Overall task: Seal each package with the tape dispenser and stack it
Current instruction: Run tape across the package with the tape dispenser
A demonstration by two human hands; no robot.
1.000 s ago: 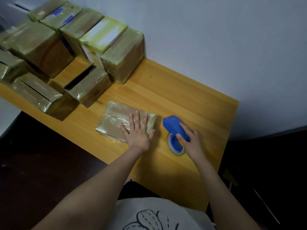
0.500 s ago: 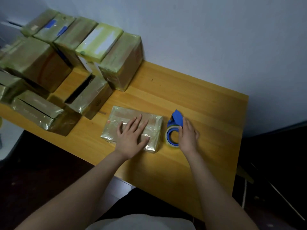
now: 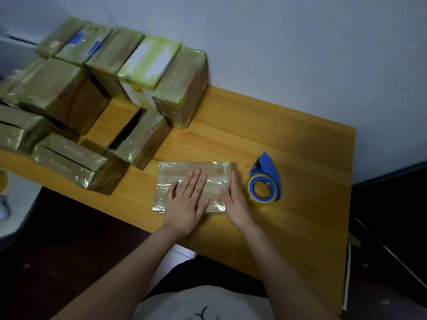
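Note:
A flat package [image 3: 184, 172] wrapped in shiny tape lies near the front edge of the wooden table [image 3: 277, 135]. My left hand [image 3: 188, 199] rests flat on top of it with straight fingers. My right hand [image 3: 235, 199] lies along the package's right edge, fingers straight and touching its side. The blue tape dispenser [image 3: 264, 181] with its roll of clear tape lies on the table just right of my right hand, and neither hand holds it.
Several taped boxes [image 3: 180, 88] are stacked and lined up at the back left against the white wall. Two lower boxes [image 3: 141, 142] with dark open slits sit in front of them. The table's right edge [image 3: 351, 181] drops to a dark floor.
My right hand has let go of the tape dispenser and moved left to the package's right edge. The dispenser now lies alone on the table. My left hand stays flat on the package.

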